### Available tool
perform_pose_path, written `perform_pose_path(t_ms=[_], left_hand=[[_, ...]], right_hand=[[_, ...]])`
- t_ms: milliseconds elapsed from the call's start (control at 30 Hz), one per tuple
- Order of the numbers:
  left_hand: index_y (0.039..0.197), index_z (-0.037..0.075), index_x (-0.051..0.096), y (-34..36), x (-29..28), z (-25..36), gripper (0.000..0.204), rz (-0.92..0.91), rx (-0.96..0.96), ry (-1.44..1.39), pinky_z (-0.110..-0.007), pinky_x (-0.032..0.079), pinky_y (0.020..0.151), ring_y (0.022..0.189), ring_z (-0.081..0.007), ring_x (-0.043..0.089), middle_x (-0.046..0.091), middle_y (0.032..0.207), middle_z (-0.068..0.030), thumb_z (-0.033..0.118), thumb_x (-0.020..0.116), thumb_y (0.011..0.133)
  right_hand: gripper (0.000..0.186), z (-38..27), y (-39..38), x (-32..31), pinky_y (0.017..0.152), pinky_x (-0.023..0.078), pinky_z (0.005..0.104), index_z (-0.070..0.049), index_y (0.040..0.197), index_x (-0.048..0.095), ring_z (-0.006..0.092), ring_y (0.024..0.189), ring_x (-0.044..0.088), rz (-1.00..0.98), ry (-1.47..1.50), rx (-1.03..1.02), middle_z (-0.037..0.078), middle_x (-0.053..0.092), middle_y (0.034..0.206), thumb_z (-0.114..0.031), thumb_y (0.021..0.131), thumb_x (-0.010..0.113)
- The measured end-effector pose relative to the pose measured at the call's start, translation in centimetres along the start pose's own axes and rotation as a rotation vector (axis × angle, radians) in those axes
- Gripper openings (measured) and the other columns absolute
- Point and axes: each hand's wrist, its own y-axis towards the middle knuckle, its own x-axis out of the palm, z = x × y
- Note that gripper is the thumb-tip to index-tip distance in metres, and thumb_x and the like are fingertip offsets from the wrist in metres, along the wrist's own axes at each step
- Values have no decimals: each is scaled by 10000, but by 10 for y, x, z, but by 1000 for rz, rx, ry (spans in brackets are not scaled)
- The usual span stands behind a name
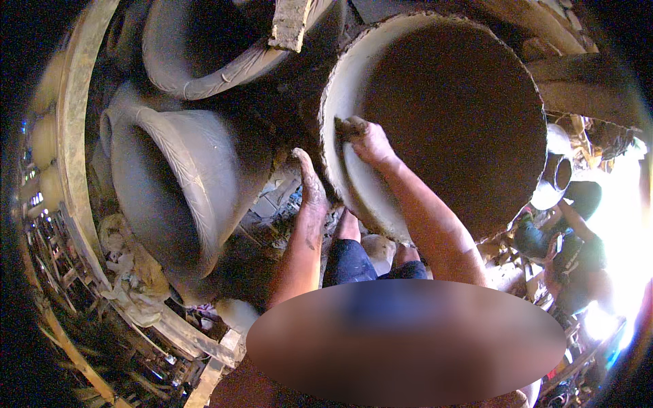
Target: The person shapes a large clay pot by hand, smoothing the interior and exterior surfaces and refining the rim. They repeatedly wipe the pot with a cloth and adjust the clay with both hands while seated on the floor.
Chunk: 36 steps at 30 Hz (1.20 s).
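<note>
A large round clay pot with a rough, jagged rim stands in front of me, its mouth facing up and its inside mostly dark. My right hand reaches over the rim and is closed at the inner side of the left wall. At its fingertips is something dark and clay-coloured; I cannot make out whether it is a lump or a tool. Outside that same wall, my left hand is held upright with its fingers stretched out and smeared with clay. Whether its palm touches the wall is hard to tell.
To the left a big clay vessel lies tilted, its rim wrapped in sheeting. Another wrapped vessel stands behind it, near a wooden post. A smaller pot and a person are at the right.
</note>
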Motion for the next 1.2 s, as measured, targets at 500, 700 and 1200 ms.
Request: perform_pose_path(t_ms=[500, 700, 1200], left_hand=[[1504, 135, 163, -33, 20, 29, 903, -265, -250, -402, -443, 200, 1140, 1398, -251, 180, 138, 1552, -55, 754, 299, 862], [1493, 22, 74, -3, 28, 19, 763, 101, 67, 23, -351, 16, 1173, 1442, -198, 16, 18, 1573, -53, 570, 214, 981], [1485, 58, 184, 21, -11, -26, 740, 60, 265, 54, -403, 175, 1155, 1403, -251, 191, 160, 1544, -79, 583, 240, 967]], right_hand=[[288, -10, -9, -13, 797, 504, 457, -57, 1036, 632, 397, 927, 618, 52, -24, -155, 215, 643, 984, -73, 752, 586], [336, -18, -73, -8, 831, 498, 463, -71, 1012, 646, 389, 947, 614, -39, 171, -313, 202, 640, 986, -25, 685, 585], [396, -4, -6, 3, 841, 512, 424, -83, 1089, 642, 381, 973, 621, 23, 59, -101, 179, 656, 1043, -5, 713, 545]])
